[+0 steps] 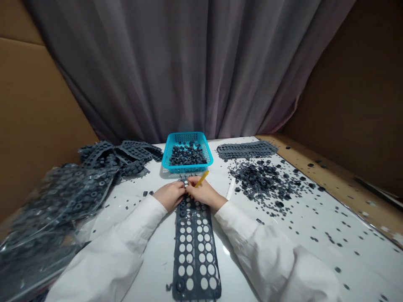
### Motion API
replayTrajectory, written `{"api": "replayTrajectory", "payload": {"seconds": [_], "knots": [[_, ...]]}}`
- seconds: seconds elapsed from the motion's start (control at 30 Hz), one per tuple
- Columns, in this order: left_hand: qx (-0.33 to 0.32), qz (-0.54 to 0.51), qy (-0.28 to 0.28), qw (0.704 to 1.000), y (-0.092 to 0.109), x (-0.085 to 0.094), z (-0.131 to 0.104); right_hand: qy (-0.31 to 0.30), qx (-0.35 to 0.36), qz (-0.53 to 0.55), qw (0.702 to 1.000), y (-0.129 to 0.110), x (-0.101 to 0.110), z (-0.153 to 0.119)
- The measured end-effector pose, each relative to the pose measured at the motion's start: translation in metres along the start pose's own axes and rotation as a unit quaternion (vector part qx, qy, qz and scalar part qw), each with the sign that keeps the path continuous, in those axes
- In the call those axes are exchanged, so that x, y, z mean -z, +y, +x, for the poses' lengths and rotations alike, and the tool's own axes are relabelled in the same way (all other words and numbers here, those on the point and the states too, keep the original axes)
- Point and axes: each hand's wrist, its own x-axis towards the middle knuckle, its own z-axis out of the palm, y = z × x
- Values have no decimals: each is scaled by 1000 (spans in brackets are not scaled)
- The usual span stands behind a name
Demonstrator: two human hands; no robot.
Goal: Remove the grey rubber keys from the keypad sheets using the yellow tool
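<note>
A long dark rubber sheet [195, 251] with rows of round holes lies lengthwise on the white table. At its far end, my right hand [203, 192] is closed on a yellow stick-like tool [202, 178], which slants up to the right. My left hand [171, 195] rests at the sheet's left edge, its fingers drawn together close to the right fingertips; whatever they pinch is too small to make out. A few dark rings sit on the sheet just below my hands. Beyond the hands stands a blue basket [164, 158] holding many small dark pieces.
Clear plastic bags [78, 193] of dark rings lie at the left, with perforated sheets [132, 153] behind them. At the right are a stack of strips [247, 149] and a scattered pile of dark bits [264, 180]. Cardboard walls and a grey curtain [176, 71] surround the table.
</note>
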Motion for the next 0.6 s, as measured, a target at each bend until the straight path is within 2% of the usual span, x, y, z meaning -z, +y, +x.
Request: {"api": "replayTrajectory", "payload": {"seconds": [0.33, 0.6], "knots": [[35, 13, 54, 998, 3, -21, 1, 22, -68, 28, 997, 1, 2, 2], [53, -109, 129, 984, 2, -27, -2, 31, -77, 38, 996, 0, 2, 2]]}}
